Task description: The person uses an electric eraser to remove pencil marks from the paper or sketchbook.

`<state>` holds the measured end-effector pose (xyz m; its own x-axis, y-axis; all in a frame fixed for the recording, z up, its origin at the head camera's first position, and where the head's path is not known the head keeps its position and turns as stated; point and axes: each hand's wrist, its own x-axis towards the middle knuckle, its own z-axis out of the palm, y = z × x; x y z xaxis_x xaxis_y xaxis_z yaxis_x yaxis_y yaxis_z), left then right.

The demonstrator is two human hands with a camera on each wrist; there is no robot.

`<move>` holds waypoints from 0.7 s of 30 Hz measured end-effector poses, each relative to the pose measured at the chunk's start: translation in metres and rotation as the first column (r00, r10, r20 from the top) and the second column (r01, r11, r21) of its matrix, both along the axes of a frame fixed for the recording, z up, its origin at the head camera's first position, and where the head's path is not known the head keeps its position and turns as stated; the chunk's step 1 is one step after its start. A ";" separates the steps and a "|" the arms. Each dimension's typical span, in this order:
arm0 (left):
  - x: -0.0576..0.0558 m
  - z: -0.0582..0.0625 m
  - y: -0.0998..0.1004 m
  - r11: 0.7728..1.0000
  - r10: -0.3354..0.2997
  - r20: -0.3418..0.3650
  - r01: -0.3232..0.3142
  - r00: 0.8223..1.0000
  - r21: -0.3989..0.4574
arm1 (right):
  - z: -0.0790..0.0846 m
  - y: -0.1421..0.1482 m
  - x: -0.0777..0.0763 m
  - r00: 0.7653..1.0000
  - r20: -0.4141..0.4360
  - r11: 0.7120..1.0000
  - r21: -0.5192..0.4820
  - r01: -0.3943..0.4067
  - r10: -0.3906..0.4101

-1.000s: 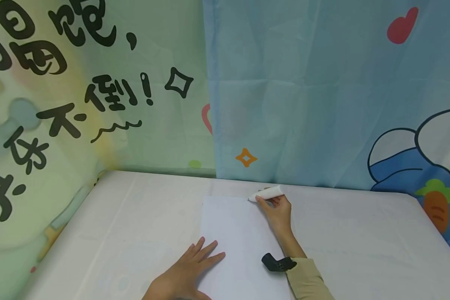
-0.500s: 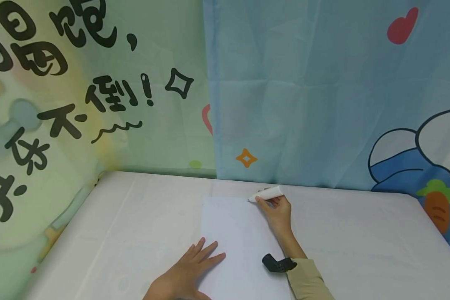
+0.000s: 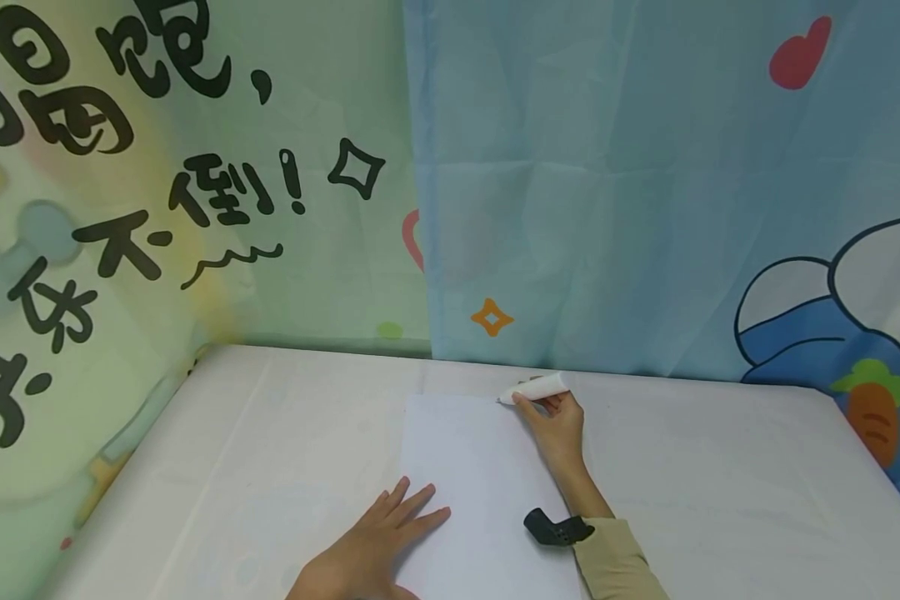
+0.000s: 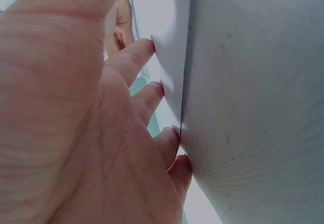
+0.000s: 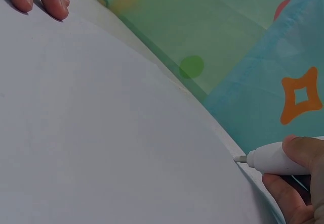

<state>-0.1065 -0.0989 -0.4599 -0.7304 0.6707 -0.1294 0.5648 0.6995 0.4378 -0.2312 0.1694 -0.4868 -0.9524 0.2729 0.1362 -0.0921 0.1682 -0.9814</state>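
Note:
A blank white sheet of paper [image 3: 480, 475] lies on the table in the head view. My left hand [image 3: 371, 542] rests with spread fingers across its left edge. In the left wrist view, the fingertips [image 4: 147, 46] press on the sheet beside its edge. At the far right corner, my right hand [image 3: 558, 429] pinches a white correction pen [image 3: 536, 388] between thumb and fingers. The right wrist view shows its thin metal tip pointing left, right at the edge of the paper [image 5: 116, 133].
A white cloth covers the table [image 3: 720, 483]. Printed curtains stand behind it, a green one [image 3: 330, 275] with black writing and a blue one [image 3: 607, 208]. A black device [image 3: 557, 528] sits at the right wrist, by the beige sleeve [image 3: 618, 558].

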 end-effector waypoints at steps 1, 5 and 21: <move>0.000 0.000 0.000 1.000 -0.002 -0.003 0.002 1.000 -0.001 | 0.000 0.000 0.000 1.000 0.006 1.000 0.003 0.001 -0.001; 0.001 -0.001 0.000 1.000 -0.007 -0.016 0.007 1.000 0.002 | -0.001 0.000 0.000 1.000 0.026 1.000 0.005 0.001 -0.001; 0.000 -0.003 0.001 1.000 0.009 0.007 -0.009 1.000 -0.007 | -0.003 -0.001 -0.003 1.000 0.015 1.000 -0.003 -0.003 0.003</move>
